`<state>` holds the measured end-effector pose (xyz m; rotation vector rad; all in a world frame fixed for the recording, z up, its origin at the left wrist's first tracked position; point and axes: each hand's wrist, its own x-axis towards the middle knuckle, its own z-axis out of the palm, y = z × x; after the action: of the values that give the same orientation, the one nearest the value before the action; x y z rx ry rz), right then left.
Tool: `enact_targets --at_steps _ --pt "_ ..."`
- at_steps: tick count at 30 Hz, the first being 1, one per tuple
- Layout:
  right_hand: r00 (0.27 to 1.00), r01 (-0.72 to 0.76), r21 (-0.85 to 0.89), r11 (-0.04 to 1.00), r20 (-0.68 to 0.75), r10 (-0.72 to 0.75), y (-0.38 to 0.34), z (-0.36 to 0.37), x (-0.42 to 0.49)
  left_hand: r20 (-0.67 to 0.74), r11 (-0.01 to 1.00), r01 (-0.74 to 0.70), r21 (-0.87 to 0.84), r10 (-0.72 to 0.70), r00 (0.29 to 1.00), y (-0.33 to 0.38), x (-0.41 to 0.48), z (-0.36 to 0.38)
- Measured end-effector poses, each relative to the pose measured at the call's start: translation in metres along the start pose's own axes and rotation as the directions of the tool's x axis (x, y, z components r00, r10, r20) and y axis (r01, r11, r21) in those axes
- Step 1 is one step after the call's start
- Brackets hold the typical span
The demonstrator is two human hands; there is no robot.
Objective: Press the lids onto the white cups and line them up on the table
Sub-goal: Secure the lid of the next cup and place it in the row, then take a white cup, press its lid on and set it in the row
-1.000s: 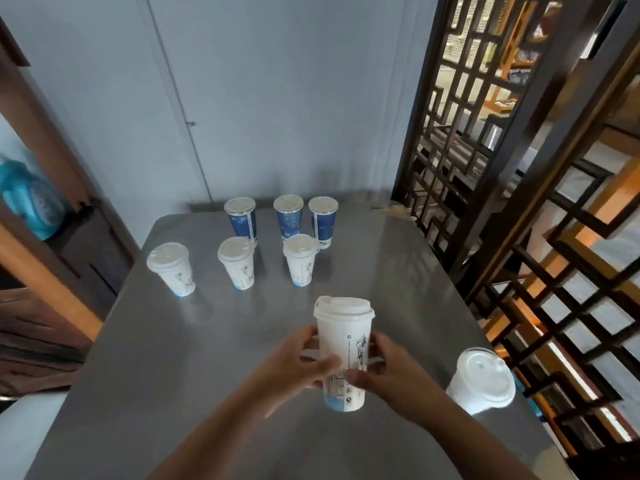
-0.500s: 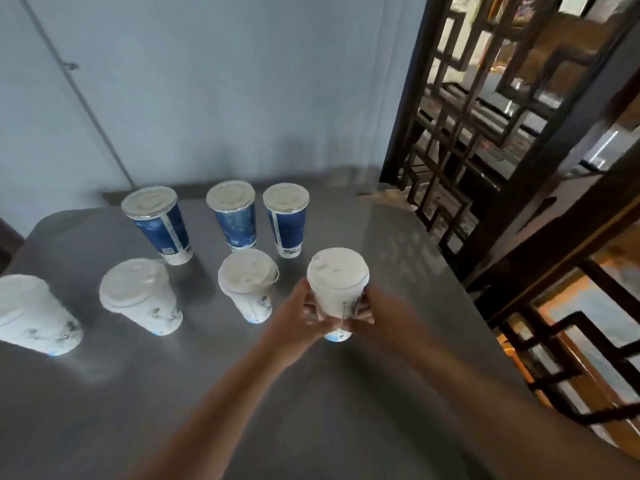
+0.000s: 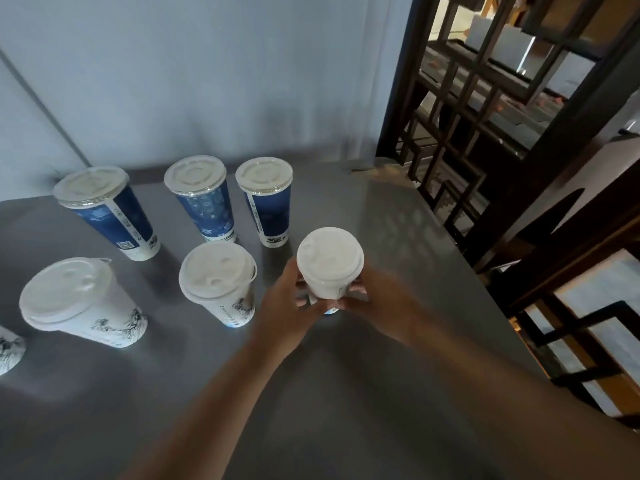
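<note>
Grey matte surface (image 3: 381, 237): carries two rows of lidded cups; dark wooden lattice screen (image 3: 485, 116) along its right edge, pale blue wall (image 3: 207, 64) behind.
Held item: white paper cup with white plastic sip lid (image 3: 329, 268), lid seated on the rim, cup upright at the right end of the near row; base hidden by fingers, contact with the surface not determinable.
Left hand (image 3: 287, 306): grip closed around the cup's lower left side.
Right hand (image 3: 377, 303): grip closed around the lower right side; motion-blurred.
Near row: second white lidded paper cup (image 3: 218, 282) just beside the held one; third white lidded cup (image 3: 76, 306) further left; a fourth cup's base (image 3: 7, 351) cut by the frame edge.
Far row: three blue paper cups with clear flat lids (image 3: 201, 199), upright, near the wall.
</note>
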<state>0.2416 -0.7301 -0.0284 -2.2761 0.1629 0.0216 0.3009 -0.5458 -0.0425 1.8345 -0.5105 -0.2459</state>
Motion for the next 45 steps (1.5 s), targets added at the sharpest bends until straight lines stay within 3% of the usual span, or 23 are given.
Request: enact_targets --at_steps 6,12,16,20,24,30,34,40,45 --pt "1.0 -0.013 0.044 0.999 -0.025 0.014 0.003 0.007 0.0 0.002 1.0 -0.023 0.018 0.023 1.0 -0.003 -0.001 0.0" --pt "0.992 -0.125 0.09 0.988 0.026 0.123 0.006 0.012 -0.002 0.019 0.999 0.033 0.014 -0.034 0.999 -0.011 -0.001 0.003" --pt "0.97 -0.218 -0.064 0.974 0.099 0.224 -0.008 0.007 -0.022 0.02 0.988 0.153 0.012 -0.153 0.988 -0.022 -0.012 0.003" --pt "0.933 -0.336 -0.223 0.915 0.057 0.356 -0.032 0.012 -0.072 -0.002 0.957 0.281 0.068 -0.281 0.96 -0.013 -0.049 0.0" --pt "0.925 -0.346 -0.166 0.924 0.104 0.365 -0.06 0.025 -0.143 0.101 0.918 0.349 0.189 -0.372 0.923 0.012 -0.103 0.005" --pt "0.915 -0.391 -0.112 0.914 0.058 0.399 -0.091 0.029 -0.278 0.296 0.904 0.188 0.383 -0.313 0.902 0.066 -0.199 0.03" --pt "0.86 -0.479 -0.093 0.873 0.15 0.488 -0.088 0.026 -0.359 0.417 0.914 0.246 0.322 -0.37 0.83 0.094 -0.25 0.057" --pt "0.782 -0.623 -0.096 0.776 -0.055 0.621 -0.068 -0.015 -0.431 0.492 0.923 0.147 0.355 -0.318 0.81 0.117 -0.282 0.094" --pt "0.759 -0.622 -0.029 0.783 -0.27 0.593 -0.052 -0.052 -0.444 0.523 0.942 0.139 0.305 -0.288 0.802 0.14 -0.279 0.118"
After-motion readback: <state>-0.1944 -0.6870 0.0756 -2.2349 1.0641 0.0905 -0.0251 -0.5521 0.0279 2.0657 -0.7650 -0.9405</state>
